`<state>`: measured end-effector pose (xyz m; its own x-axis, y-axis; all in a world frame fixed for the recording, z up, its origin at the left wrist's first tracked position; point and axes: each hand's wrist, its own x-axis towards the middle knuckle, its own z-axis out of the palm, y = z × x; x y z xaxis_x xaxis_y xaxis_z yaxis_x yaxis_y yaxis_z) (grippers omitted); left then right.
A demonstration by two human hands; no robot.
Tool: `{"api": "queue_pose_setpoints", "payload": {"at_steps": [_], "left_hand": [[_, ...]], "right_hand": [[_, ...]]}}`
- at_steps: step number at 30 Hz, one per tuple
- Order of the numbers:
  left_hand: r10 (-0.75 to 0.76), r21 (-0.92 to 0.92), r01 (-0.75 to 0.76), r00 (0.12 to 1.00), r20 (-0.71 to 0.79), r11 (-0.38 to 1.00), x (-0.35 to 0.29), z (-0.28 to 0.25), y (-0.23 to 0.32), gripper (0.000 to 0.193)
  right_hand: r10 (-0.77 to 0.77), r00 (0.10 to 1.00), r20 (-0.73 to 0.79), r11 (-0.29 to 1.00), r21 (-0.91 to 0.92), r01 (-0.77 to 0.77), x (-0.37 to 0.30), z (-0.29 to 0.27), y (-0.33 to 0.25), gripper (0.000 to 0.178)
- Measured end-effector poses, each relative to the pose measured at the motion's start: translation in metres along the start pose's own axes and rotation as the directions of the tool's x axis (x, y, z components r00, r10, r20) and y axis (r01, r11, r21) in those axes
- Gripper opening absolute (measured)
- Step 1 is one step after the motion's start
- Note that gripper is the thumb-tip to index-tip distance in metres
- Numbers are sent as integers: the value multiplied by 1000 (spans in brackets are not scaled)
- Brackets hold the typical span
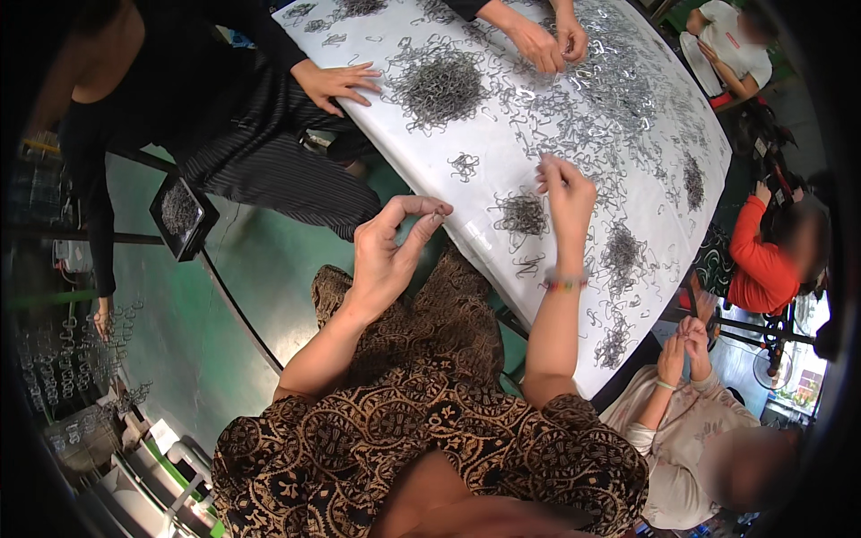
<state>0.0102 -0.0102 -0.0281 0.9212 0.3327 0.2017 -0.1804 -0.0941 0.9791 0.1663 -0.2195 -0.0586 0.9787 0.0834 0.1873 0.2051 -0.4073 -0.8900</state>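
Off the near edge of the white-covered table (471, 229), my left hand (386, 255) is raised with thumb and forefinger pinched together; anything between them is too small to make out. My right hand (569, 202) is over the tabletop, its fingers bent and drawn together above scattered small grey wire hooks. What its fingertips hold, if anything, cannot be told. Just left of that hand lies a compact pile of hooks (520, 214). A few hooks lie in a row (529, 264) nearer to me, and another loose pile (621, 249) is to the right.
A large hook heap (439, 87) lies farther left, near a co-worker's flat hand (336, 83). Another co-worker's hands (547, 45) work at the far side among spread hooks. People sit along the right. A black tray of hooks (182, 211) stands low at the left.
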Motion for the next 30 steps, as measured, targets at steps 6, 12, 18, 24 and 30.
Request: {"api": "queue_pose_setpoints", "payload": {"at_steps": [6,12,18,24,30], "left_hand": [[-8,72,9,1000,-18,997,2,-11,3,11],[-57,91,59,998,-24,994,2,-18,0,9],[-30,128,33,999,-23,991,1,-21,-9,10],[-89,166,87,996,8,982,9,-18,-16,12],[95,229,-112,992,82,967,5,-19,-16,12]], "right_hand": [[-277,958,75,776,-570,270,74,3,113,12],[19,997,81,909,-417,16,74,-1,99,8],[36,995,93,982,183,-52,17,6,10,10],[-147,933,328,873,487,-34,-66,38,-89,12],[-91,954,286,878,474,-59,-80,57,-94,22]]}}
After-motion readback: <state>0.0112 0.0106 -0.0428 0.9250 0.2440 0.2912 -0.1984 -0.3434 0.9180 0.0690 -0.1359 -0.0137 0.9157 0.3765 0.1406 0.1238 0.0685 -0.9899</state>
